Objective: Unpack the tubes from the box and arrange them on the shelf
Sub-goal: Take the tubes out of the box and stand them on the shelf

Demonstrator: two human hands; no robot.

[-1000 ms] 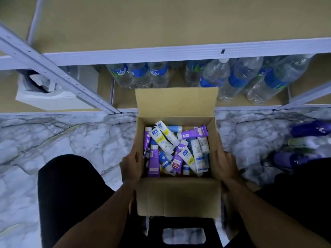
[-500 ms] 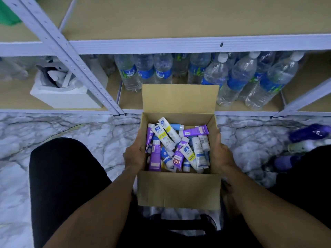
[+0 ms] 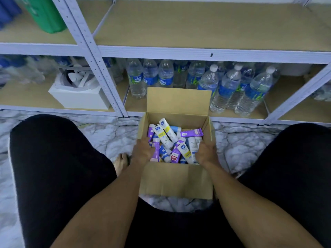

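Two hands on one box (image 3: 175,179): left hand (image 3: 143,152) fingers curl over the left wall, gripping it; a dozen-odd tubes (image 3: 163,136) heaped inside, exact count hidden; right hand (image 3: 206,153) grips the right wall. Tubes likely light, soft, slick: pinch mid-body

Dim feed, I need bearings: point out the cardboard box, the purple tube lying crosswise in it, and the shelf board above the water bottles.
cardboard box (image 3: 176,179): head view, its near flap.
purple tube (image 3: 191,132): head view, mid-body.
shelf board (image 3: 197,27): head view, bare tan top.
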